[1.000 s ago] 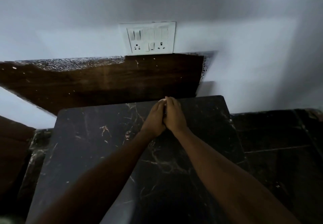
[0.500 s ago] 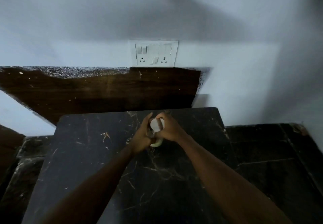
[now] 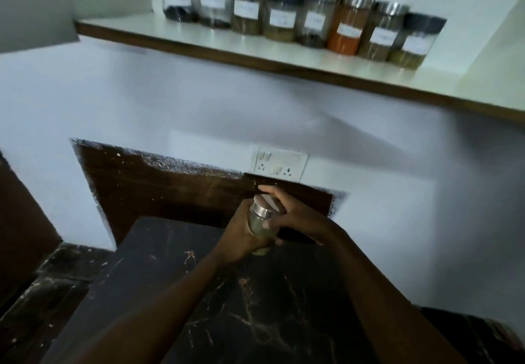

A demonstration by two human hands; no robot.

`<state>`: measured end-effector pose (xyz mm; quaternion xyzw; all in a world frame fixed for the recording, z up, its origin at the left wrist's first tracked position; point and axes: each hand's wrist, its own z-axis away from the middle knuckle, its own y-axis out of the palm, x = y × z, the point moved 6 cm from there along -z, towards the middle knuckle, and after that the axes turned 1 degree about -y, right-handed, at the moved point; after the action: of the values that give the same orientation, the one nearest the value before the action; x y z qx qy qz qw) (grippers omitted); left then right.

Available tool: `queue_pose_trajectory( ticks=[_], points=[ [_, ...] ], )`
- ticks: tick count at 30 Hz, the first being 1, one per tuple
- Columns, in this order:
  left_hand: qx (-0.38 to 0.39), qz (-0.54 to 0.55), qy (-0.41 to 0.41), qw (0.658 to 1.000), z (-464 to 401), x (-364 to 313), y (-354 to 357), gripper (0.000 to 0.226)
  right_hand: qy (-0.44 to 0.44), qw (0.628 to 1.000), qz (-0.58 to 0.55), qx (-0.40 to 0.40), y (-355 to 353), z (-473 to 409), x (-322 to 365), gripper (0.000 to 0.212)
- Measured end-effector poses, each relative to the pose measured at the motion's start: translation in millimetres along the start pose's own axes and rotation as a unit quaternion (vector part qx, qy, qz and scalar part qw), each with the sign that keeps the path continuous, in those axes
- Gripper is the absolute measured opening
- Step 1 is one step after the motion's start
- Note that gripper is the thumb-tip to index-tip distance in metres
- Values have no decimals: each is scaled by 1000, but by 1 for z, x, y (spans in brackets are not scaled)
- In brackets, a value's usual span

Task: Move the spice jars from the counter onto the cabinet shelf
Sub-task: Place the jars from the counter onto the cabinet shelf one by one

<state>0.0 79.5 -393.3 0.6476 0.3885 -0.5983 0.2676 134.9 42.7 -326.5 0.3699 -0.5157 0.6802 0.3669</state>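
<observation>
Both hands hold one spice jar (image 3: 260,226) with a silver lid and greenish contents, lifted above the far edge of the black marble counter (image 3: 255,307). My left hand (image 3: 241,235) wraps the jar's body from the left. My right hand (image 3: 289,216) grips it from the right, fingers over the lid. High above, the white cabinet shelf (image 3: 284,54) with a brown front edge carries a row of several labelled spice jars (image 3: 284,14), one filled with orange powder (image 3: 345,29).
A white switch and socket plate (image 3: 279,164) sits on the wall just above my hands. A dark brown panel (image 3: 170,190) backs the counter. Bare shelf surface lies left of the jar row (image 3: 122,22) and in front of it.
The view has tilted up, bringing the shelf and its jars into sight. The jar, earlier down between my hands on the counter, is now lifted off it.
</observation>
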Motion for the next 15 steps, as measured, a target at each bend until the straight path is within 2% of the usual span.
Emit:
queue_pose_trajectory(
  ticks=[2,4,5,9,12,13,14,15],
  points=[
    [-48,32,47,997,0,-40,3,90,-27,994,71,-84,-13,16,39,78],
    [-48,53,77,994,-1,-75,10,92,-60,978,125,-156,-32,34,73,78],
    [-35,49,95,994,-4,-100,15,92,-81,974,130,-170,-49,47,94,79],
    [20,21,123,992,-7,-159,21,79,-148,978,42,-141,-95,82,142,72],
    [-31,19,149,988,-25,-192,21,79,-206,964,64,-156,-114,92,174,57],
    [-50,21,154,987,-27,-195,21,83,-220,958,68,-172,-117,92,176,53],
    [-58,4,201,978,-43,-258,66,86,-262,930,89,-241,-174,147,199,50],
    [-68,1,213,975,-50,-271,77,90,-280,914,117,-268,-185,160,206,47]
  ],
)
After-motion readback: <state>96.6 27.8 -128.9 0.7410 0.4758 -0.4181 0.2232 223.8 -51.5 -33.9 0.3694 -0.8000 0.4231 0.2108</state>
